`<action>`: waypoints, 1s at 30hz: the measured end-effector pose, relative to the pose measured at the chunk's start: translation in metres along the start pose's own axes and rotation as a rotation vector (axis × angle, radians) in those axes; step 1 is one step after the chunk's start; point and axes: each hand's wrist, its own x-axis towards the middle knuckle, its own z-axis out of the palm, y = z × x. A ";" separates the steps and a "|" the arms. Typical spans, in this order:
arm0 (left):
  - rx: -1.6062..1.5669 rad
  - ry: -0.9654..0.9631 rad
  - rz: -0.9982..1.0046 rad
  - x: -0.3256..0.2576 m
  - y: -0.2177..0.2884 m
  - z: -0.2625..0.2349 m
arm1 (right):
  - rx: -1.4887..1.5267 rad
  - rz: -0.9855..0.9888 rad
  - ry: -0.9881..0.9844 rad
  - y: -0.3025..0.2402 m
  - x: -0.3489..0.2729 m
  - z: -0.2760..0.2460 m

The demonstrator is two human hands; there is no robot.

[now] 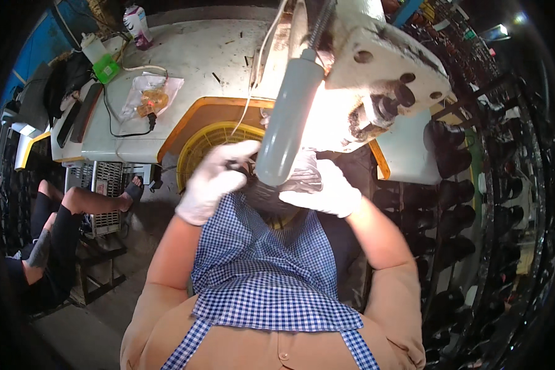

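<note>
Both my hands wear white gloves and meet under the head of a cream sewing machine (376, 68). My left hand (213, 182) pinches the left side of a dark mesh piece (274, 191). My right hand (324, 188) grips the same piece from the right. A grey lamp tube (290, 117) hangs in front of the piece and hides its middle. Bright light from the lamp washes out the spot where the needle sits. A blue checked apron (259, 271) covers my lap below.
A yellow plastic basket (206, 145) stands under the pale worktable (185, 49), which carries a plastic bag, a black cable and bottles. Racks of several dark shoes (450, 160) fill the right. Another person's legs (74, 203) sit at the left.
</note>
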 end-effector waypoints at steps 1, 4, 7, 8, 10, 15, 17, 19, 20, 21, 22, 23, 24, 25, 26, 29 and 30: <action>0.051 -0.061 0.048 0.011 0.000 0.018 | -0.173 0.017 -0.004 -0.006 0.003 -0.012; 0.101 -0.079 -0.061 0.024 -0.002 0.061 | -0.511 -0.201 0.088 -0.010 0.000 -0.033; -0.112 0.009 -0.129 0.021 -0.006 0.078 | -0.558 -0.245 0.270 0.016 -0.021 -0.026; -0.125 0.029 -0.139 0.021 -0.006 0.080 | -0.568 -0.347 0.491 0.031 -0.025 -0.012; -0.204 0.080 -0.107 0.018 -0.011 0.087 | -0.252 -0.341 0.983 0.062 -0.039 0.016; -0.579 0.233 -0.175 0.007 -0.030 0.107 | 0.826 -0.045 1.000 0.083 -0.095 0.058; -0.736 0.263 -0.309 0.000 -0.035 0.105 | 0.798 0.041 1.255 0.070 -0.116 0.040; -0.791 0.215 -0.424 -0.004 -0.036 0.096 | 0.782 -0.131 1.259 0.056 -0.124 0.029; -0.887 0.140 -0.381 -0.005 -0.037 0.093 | 0.770 -0.201 1.217 0.050 -0.126 0.025; -1.039 0.015 -0.403 -0.007 -0.033 0.082 | 0.822 -0.158 1.170 0.046 -0.126 0.026; -0.970 0.098 -0.462 -0.010 -0.032 0.080 | 0.882 -0.133 1.136 0.043 -0.128 0.029; -0.949 0.013 -0.461 -0.010 -0.030 0.075 | 0.939 -0.172 1.069 0.041 -0.131 0.031; -0.871 0.015 -0.296 -0.011 -0.034 0.082 | 1.038 -0.191 1.112 0.039 -0.137 0.037; -0.806 -0.059 -0.298 -0.009 -0.033 0.077 | 0.973 -0.115 1.248 0.039 -0.143 0.040; -0.801 -0.066 -0.317 -0.008 -0.038 0.081 | 0.983 -0.013 1.387 0.034 -0.158 0.041; -0.550 -0.076 -0.426 -0.003 -0.055 0.077 | 1.125 -0.230 1.592 0.009 -0.227 0.048; -0.557 -0.124 -0.467 -0.004 -0.060 0.070 | 0.833 -0.155 1.790 -0.002 -0.249 0.053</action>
